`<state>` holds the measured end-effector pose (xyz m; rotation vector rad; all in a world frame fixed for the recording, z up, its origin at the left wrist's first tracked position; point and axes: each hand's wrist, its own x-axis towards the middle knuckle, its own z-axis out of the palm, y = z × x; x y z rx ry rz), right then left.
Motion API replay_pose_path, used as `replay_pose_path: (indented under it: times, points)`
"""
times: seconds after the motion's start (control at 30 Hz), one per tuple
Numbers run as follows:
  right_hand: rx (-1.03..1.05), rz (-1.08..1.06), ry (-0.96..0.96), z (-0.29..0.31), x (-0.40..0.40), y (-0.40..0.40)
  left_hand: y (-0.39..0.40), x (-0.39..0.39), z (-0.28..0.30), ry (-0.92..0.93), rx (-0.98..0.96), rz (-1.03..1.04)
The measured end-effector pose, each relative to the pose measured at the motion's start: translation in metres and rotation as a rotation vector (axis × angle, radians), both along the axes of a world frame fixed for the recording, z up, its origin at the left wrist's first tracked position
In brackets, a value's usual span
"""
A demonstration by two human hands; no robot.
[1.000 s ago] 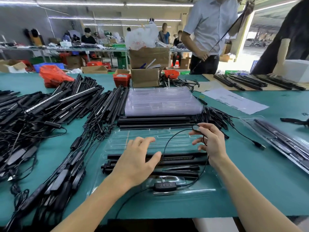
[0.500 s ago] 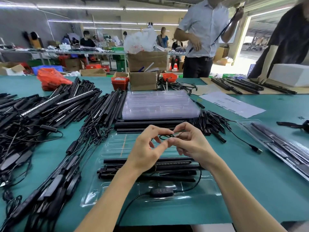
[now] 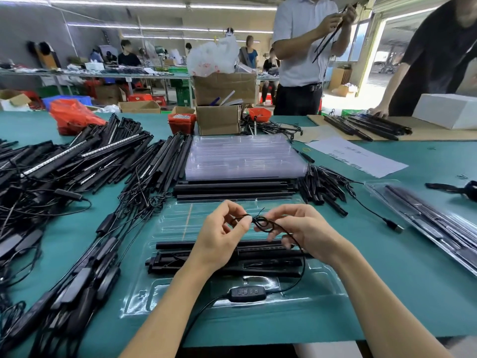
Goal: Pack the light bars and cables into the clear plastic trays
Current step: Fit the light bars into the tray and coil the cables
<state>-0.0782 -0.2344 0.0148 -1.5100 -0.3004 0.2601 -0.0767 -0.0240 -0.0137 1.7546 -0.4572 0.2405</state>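
Fingertips of the left hand (image 3: 219, 239) and right hand (image 3: 302, 228) pinched a small coil of black cable (image 3: 260, 222), held above the clear tray (image 3: 144, 301) where light bars (image 3: 227, 262) and the inline controller (image 3: 247, 294) already lay. Bundling looked underway; next, the coil probably needed tucking into a free compartment.

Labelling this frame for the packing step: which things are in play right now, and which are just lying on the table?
In play:
left hand and right hand, pinching the coiled cable
open clear tray
light bars in the tray
inline controller

Lying about:
stack of empty trays
red bag
printed sheet
cardboard box
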Motion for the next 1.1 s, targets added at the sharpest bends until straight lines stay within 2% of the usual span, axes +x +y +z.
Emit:
replay_pose_path:
  times: [0.2,0.33,0.47,0.53,0.6,0.77,0.87,0.97,1.1]
  points:
    - [-0.150,0.015,0.029,0.007,-0.004,0.006,0.000,0.001,-0.003,0.035,-0.008,-0.053]
    - [-0.353,-0.100,-0.077,0.008,-0.005,0.016,0.001,0.000,-0.003,0.064,0.007,-0.082]
    - [-0.325,-0.248,-0.260,0.009,-0.006,0.023,0.002,-0.002,0.000,0.081,-0.016,-0.100]
    - [-0.396,-0.279,-0.330,0.008,-0.007,0.026,0.002,-0.003,0.002,0.082,-0.017,-0.122]
    - [-0.496,-0.329,-0.363,0.005,-0.007,0.028,0.002,-0.004,0.005,0.086,-0.002,-0.140]
    - [-0.585,-0.396,-0.387,-0.003,-0.006,0.030,0.003,-0.006,0.005,0.090,0.038,-0.195]
    - [-0.585,-0.424,-0.412,-0.004,-0.005,0.028,0.003,-0.008,0.004,0.037,0.076,-0.216]
    - [-0.502,-0.418,-0.395,-0.002,-0.004,0.025,0.003,-0.007,0.004,-0.001,0.124,-0.209]
    - [-0.433,-0.307,-0.346,0.001,-0.004,0.017,0.000,-0.003,0.002,0.042,0.029,-0.156]
